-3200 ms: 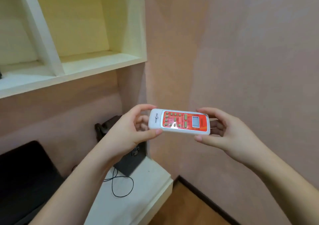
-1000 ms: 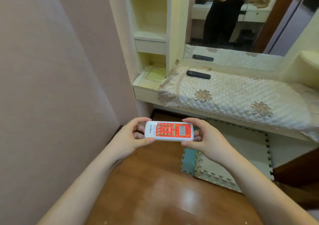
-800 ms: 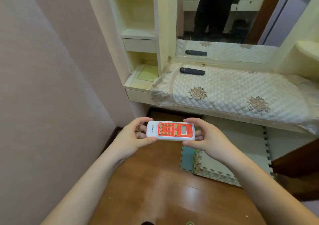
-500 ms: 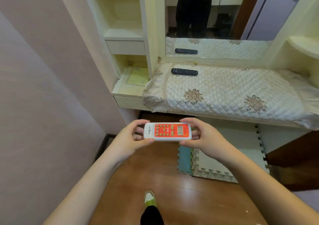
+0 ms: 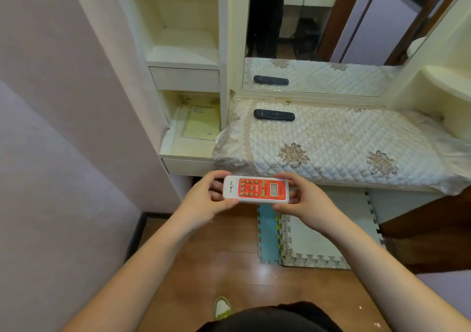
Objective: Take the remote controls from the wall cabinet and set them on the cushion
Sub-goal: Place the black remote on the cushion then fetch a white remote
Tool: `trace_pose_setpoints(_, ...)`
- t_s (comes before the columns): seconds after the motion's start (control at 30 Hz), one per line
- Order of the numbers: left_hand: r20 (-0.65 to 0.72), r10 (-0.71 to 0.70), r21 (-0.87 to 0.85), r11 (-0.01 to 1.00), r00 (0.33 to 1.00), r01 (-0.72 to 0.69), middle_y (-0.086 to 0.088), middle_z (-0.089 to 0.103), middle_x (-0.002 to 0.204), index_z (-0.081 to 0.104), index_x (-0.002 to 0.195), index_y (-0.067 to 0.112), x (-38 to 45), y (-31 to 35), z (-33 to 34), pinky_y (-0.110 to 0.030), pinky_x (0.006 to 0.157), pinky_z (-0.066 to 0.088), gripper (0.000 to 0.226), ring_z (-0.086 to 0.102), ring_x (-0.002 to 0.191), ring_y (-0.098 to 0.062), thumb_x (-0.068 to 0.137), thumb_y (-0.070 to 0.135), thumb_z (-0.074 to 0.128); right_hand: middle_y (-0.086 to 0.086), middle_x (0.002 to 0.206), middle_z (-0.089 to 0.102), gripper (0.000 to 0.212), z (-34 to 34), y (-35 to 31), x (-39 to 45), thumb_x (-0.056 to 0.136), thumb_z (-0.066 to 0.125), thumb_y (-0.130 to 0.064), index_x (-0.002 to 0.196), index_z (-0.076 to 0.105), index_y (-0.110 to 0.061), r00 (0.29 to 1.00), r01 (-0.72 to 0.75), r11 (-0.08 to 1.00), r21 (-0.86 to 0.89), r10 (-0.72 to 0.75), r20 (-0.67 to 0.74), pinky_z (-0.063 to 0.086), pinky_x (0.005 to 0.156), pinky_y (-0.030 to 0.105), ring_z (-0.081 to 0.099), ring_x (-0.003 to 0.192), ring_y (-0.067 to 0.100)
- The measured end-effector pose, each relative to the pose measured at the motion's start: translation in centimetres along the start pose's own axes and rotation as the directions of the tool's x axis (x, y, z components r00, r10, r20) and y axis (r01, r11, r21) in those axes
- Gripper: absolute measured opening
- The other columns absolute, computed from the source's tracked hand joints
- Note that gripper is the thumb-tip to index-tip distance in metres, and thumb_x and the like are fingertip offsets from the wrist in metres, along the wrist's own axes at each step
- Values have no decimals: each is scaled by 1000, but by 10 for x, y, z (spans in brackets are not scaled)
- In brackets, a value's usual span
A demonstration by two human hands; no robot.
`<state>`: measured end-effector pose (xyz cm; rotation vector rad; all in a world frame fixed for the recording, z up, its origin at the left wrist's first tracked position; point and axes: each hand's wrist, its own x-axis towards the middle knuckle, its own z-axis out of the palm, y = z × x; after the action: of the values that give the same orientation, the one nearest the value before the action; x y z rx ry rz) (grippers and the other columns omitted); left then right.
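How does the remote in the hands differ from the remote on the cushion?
The white and orange remote has a small screen; the black remote shows none. The white and orange remote is held between the left hand and right hand; the black remote lies on the cushion. Both lie sideways.

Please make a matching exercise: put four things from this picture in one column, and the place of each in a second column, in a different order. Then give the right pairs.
Things:
1. red remote
2. black remote
3. yellow booklet
4. foam mat

Places:
A. on the floor
B. in the open shelf
C. between both hands
D. on the cushion

Pairs: 1-C, 2-D, 3-B, 4-A
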<state>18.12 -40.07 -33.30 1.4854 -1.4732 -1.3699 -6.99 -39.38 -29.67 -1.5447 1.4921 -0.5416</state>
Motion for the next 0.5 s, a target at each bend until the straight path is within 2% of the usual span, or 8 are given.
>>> trace_pose_setpoints(0.23, -4, -3, 2, 1000, 1000, 3, 1, 64, 104, 52, 123, 37, 45, -7, 2, -36, 84, 56, 60, 68, 87, -21, 74, 20, 81, -11, 109, 64, 65, -8, 8, 42, 73, 80, -13, 126, 50, -35, 1000, -4, 1000, -22, 4, -14, 56, 81, 24, 66, 91, 5)
trace_pose_setpoints(0.4, 1, -9, 43, 999, 1000, 9, -1, 64, 105, 52, 115, 49, 90, -6, 7, -38, 84, 55, 58, 68, 85, -21, 73, 22, 81, -9, 111, 62, 63, -21, 24, 79, 76, 78, -12, 127, 49, -35, 1000, -9, 1000, -4, 9, -21, 51, 70, 11, 64, 86, 1)
trace_pose_setpoints(0.5, -8, -27, 46, 999, 1000, 27, 0, 64, 106, 53, 117, 46, 125, -2, 18, -37, 84, 56, 59, 69, 86, -19, 72, 21, 82, -9, 114, 60, 65, -37, 39, 107, 76, 77, -13, 130, 48, -33, 1000, -8, 1000, 10, 8, -19, 51, 71, 13, 63, 86, 0)
